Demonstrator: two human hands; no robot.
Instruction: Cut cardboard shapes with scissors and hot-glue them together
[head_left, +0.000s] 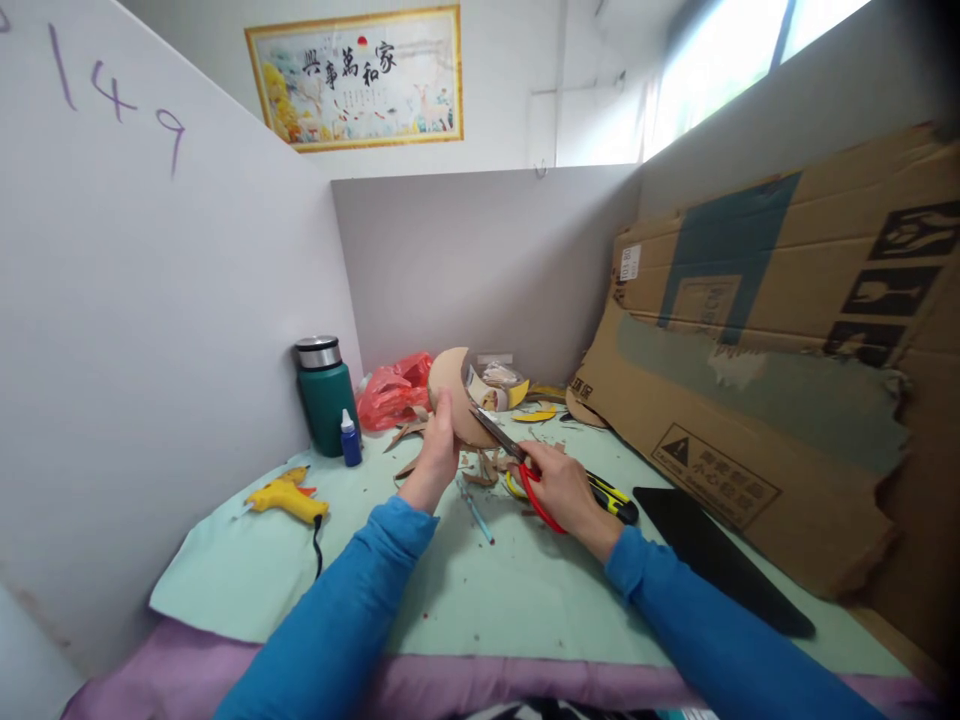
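Green cloth [525, 612] is leaving room toward the near edge; reaching far, the left hand [438, 445] is gripping a cardboard crescent [450, 376], the right hand [564, 488] grasping red-handled scissors [501, 434].

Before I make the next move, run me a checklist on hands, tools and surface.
1. Left grip holding the cardboard crescent: ok.
2. Right grip on the scissors: ok.
3. Left fingers behind the crescent away from the blades: cannot tell, hidden.
4. Tabletop below the work free of scraps: not ok, cardboard scraps lie there.
5. Yellow glue gun away from both hands: ok.
6. Glue gun unplugged: cannot tell, cord's end unseen.
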